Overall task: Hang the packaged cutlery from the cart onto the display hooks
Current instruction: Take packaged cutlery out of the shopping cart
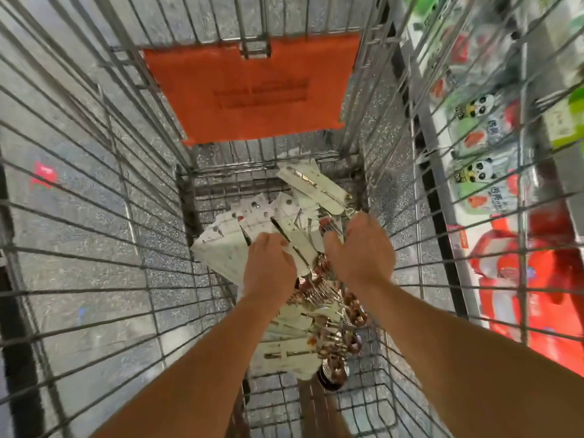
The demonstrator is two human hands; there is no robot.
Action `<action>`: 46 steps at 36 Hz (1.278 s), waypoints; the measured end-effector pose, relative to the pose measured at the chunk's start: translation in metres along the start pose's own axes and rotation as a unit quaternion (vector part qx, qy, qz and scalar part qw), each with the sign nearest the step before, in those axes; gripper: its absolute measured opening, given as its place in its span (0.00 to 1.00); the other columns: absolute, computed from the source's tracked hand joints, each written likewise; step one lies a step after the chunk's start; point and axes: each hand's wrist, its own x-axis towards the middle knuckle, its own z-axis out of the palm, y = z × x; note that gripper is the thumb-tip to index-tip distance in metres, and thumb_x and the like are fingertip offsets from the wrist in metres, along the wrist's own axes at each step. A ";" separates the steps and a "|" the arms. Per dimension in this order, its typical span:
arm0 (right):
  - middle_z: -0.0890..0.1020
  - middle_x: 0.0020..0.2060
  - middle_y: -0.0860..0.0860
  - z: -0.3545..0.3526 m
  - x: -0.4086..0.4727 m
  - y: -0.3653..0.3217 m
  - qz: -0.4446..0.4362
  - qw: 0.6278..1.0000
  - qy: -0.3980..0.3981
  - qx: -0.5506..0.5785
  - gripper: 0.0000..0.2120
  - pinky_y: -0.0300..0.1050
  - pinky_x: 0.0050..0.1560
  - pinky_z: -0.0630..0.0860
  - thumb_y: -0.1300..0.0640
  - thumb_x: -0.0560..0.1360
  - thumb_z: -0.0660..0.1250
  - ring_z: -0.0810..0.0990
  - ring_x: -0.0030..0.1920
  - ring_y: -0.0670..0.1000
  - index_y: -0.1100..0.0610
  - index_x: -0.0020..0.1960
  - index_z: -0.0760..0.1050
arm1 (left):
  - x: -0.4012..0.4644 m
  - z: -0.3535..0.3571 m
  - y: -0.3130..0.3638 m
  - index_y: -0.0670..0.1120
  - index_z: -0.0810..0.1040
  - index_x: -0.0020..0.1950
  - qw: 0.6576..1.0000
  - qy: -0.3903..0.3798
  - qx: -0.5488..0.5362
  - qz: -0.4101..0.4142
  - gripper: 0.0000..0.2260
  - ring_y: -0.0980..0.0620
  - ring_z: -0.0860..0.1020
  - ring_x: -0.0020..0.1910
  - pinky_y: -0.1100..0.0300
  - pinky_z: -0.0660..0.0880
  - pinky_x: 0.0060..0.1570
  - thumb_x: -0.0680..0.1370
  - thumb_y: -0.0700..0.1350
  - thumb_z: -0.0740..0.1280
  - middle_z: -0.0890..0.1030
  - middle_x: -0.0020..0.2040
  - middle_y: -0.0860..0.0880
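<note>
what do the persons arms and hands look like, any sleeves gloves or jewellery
Both forearms are bare as far as the frame shows, with no sleeve cuff in view. The left hand and right hand wear no gloves. No watch, bracelet or ring shows on the visible sides of the wrists and hands, though the image is somewhat blurred.

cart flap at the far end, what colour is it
Orange, with dark printed lettering too blurred to read. The flap shows in the head view, the only one.

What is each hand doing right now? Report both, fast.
Left hand: curled round white cutlery packs in the cart.
Right hand: curled down into the packs; its grip is hidden.
</note>
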 end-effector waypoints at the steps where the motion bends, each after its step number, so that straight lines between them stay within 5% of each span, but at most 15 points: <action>1: 0.73 0.50 0.50 0.000 0.009 -0.002 -0.024 1.000 0.006 -0.006 0.20 0.51 0.50 0.78 0.41 0.75 0.57 0.73 0.48 0.50 0.55 0.57 0.69 | 0.003 -0.001 0.002 0.44 0.76 0.61 1.000 0.000 -0.006 -0.003 0.10 0.53 0.72 0.56 0.58 0.72 0.58 0.80 0.39 0.61 0.75 0.58 0.49; 5: 0.69 0.65 0.60 0.008 0.047 -0.018 -0.090 0.992 -0.053 -0.077 0.30 0.55 0.64 0.74 0.40 0.78 0.61 0.71 0.62 0.58 0.59 0.71 0.61 | 0.016 0.000 0.004 0.43 0.76 0.63 1.000 0.015 -0.023 -0.010 0.12 0.55 0.71 0.54 0.63 0.69 0.54 0.81 0.39 0.59 0.74 0.59 0.49; 8: 0.54 0.77 0.63 0.012 0.069 -0.033 -0.095 0.975 -0.136 -0.149 0.45 0.56 0.76 0.56 0.32 0.76 0.58 0.56 0.76 0.63 0.58 0.79 0.46 | 0.024 0.004 0.001 0.43 0.76 0.62 0.999 0.029 -0.033 -0.010 0.11 0.55 0.71 0.53 0.64 0.67 0.51 0.82 0.40 0.58 0.75 0.57 0.50; 11: 0.43 0.79 0.62 0.021 0.086 -0.044 -0.070 0.972 -0.192 -0.120 0.54 0.55 0.78 0.44 0.29 0.72 0.62 0.45 0.79 0.62 0.57 0.79 0.35 | 0.027 0.007 -0.005 0.44 0.76 0.60 0.997 0.047 -0.051 -0.015 0.10 0.55 0.72 0.52 0.64 0.67 0.52 0.83 0.41 0.58 0.74 0.53 0.52; 20: 0.68 0.71 0.60 0.024 0.096 -0.050 -0.072 0.970 -0.149 -0.181 0.42 0.57 0.69 0.67 0.33 0.73 0.64 0.68 0.70 0.61 0.58 0.76 0.56 | 0.026 0.007 -0.009 0.44 0.76 0.59 0.997 0.049 -0.067 -0.008 0.09 0.54 0.75 0.51 0.59 0.74 0.56 0.83 0.41 0.59 0.73 0.52 0.53; 24: 0.78 0.50 0.53 0.018 0.091 -0.051 -0.090 0.959 -0.123 -0.238 0.35 0.52 0.59 0.75 0.30 0.74 0.61 0.79 0.52 0.55 0.57 0.68 0.66 | 0.025 0.006 -0.010 0.43 0.76 0.61 0.997 0.050 -0.058 -0.012 0.10 0.57 0.74 0.49 0.74 0.66 0.46 0.83 0.41 0.59 0.74 0.53 0.54; 27: 0.76 0.39 0.49 0.016 0.088 -0.053 -0.101 0.948 -0.109 -0.282 0.31 0.50 0.56 0.73 0.30 0.75 0.57 0.76 0.40 0.51 0.56 0.62 0.69 | 0.025 0.006 -0.010 0.44 0.76 0.61 0.997 0.045 -0.063 -0.017 0.10 0.57 0.74 0.49 0.72 0.66 0.46 0.83 0.41 0.59 0.76 0.54 0.52; 31: 0.75 0.56 0.58 0.024 0.078 -0.054 -0.101 0.953 -0.111 -0.264 0.35 0.55 0.62 0.73 0.34 0.77 0.58 0.75 0.57 0.58 0.59 0.72 0.60 | 0.025 0.008 -0.010 0.43 0.76 0.60 0.996 0.047 -0.072 -0.021 0.09 0.56 0.75 0.49 0.70 0.67 0.47 0.82 0.41 0.60 0.76 0.53 0.51; 34: 0.65 0.70 0.63 0.031 0.076 -0.055 -0.084 0.956 -0.130 -0.249 0.41 0.59 0.68 0.67 0.35 0.77 0.57 0.66 0.69 0.63 0.58 0.78 0.47 | 0.025 0.011 -0.011 0.42 0.77 0.60 0.996 0.050 -0.074 -0.020 0.09 0.55 0.75 0.49 0.69 0.69 0.49 0.82 0.40 0.60 0.77 0.53 0.51; 42: 0.56 0.76 0.61 0.040 0.070 -0.046 -0.107 0.938 -0.127 -0.305 0.38 0.62 0.71 0.63 0.36 0.79 0.45 0.59 0.74 0.63 0.57 0.79 0.39 | 0.026 0.017 -0.016 0.45 0.76 0.63 0.999 0.025 -0.044 -0.005 0.12 0.52 0.74 0.56 0.58 0.74 0.60 0.81 0.41 0.61 0.76 0.57 0.50; 46: 0.57 0.74 0.63 0.039 0.072 -0.048 -0.110 0.939 -0.134 -0.296 0.37 0.58 0.63 0.73 0.36 0.80 0.48 0.62 0.72 0.65 0.57 0.79 0.42 | 0.026 0.017 -0.015 0.47 0.73 0.68 0.999 -0.005 -0.032 -0.003 0.16 0.51 0.73 0.60 0.54 0.74 0.63 0.80 0.42 0.62 0.74 0.60 0.50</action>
